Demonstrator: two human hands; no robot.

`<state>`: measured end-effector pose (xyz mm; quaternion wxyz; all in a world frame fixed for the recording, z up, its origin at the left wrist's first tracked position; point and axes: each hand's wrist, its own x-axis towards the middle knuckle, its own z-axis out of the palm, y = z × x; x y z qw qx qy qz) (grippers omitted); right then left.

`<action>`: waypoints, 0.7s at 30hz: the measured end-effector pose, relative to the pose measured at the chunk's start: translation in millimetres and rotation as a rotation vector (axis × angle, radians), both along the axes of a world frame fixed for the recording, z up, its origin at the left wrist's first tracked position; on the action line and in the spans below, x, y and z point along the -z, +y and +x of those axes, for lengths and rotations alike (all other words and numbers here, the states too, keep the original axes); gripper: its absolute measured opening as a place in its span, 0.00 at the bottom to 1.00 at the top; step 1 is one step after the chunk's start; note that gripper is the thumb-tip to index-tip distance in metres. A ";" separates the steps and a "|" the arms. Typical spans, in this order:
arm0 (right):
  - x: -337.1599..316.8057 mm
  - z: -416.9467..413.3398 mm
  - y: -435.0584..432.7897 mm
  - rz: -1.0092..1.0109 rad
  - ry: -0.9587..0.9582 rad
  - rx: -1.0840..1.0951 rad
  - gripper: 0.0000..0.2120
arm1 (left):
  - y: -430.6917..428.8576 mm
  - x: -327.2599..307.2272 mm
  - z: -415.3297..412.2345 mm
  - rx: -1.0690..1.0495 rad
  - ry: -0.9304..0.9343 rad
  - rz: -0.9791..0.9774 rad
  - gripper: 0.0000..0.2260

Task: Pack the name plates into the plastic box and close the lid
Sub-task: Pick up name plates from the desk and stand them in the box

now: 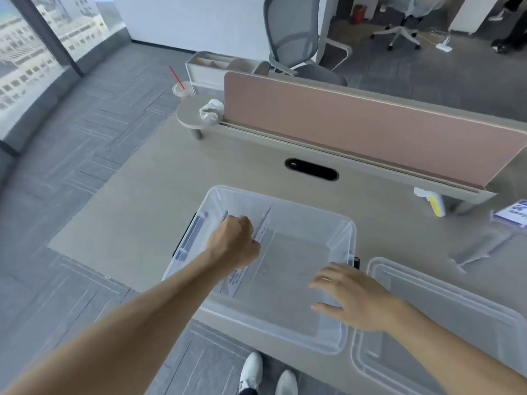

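Head view: left hand [233, 243] grips name plate [261, 229] inside plastic box [339, 223].

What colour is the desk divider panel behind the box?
Dusty pink, plain; the divider panel shows clearly in the head view, beyond the plastic box.

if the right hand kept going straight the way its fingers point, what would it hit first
The right hand hovers over the plastic box, fingers aimed left across the open inside. It would probably first meet the clear name plates that the left hand holds upright there, though depth is unclear.
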<state>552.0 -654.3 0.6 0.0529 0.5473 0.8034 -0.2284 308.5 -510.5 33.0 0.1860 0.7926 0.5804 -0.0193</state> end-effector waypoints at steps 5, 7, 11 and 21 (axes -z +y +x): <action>17.4 -5.4 0.5 -0.031 -0.084 -0.067 0.28 | -8.3 32.8 -0.4 -0.060 -0.042 -0.012 0.11; 22.5 -5.6 0.2 0.015 -0.130 -0.098 0.28 | -11.3 43.7 -1.0 -0.089 -0.048 -0.015 0.12; 32.1 -5.5 -1.9 0.077 -0.154 -0.130 0.30 | -14.1 65.7 -0.3 -0.114 -0.048 -0.039 0.13; 42.9 -1.8 -1.4 0.168 -0.141 -0.161 0.28 | -14.3 99.4 1.1 -0.083 0.009 -0.050 0.16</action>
